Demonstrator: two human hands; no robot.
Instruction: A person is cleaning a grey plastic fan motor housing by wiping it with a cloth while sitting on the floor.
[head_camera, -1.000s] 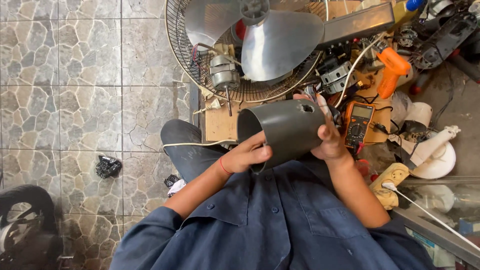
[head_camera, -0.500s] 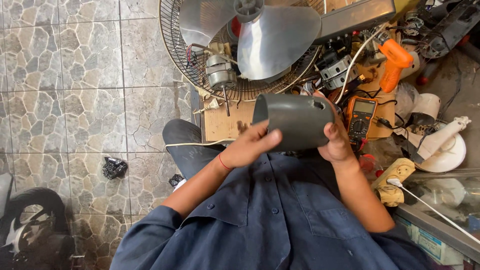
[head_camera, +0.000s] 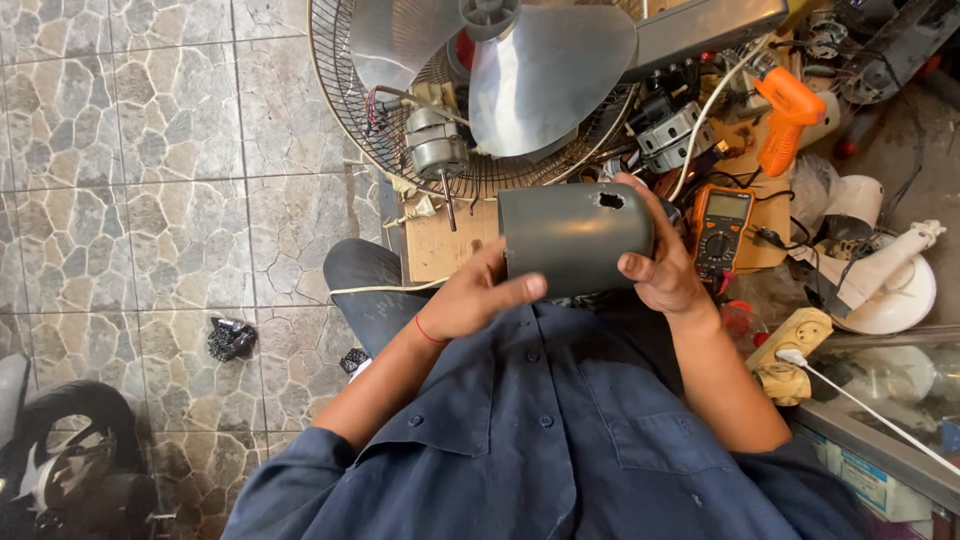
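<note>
Between both gripping hands, the grey motor cover has turned sideways since earlier.

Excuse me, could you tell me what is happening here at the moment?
A person in a dark blue shirt holds a grey dome-shaped cover in both hands over their lap. The left hand supports its open end, and the right hand wraps the rounded end. Beyond it lie a fan guard with metal blades, a bare motor, an orange multimeter and other parts.
</note>
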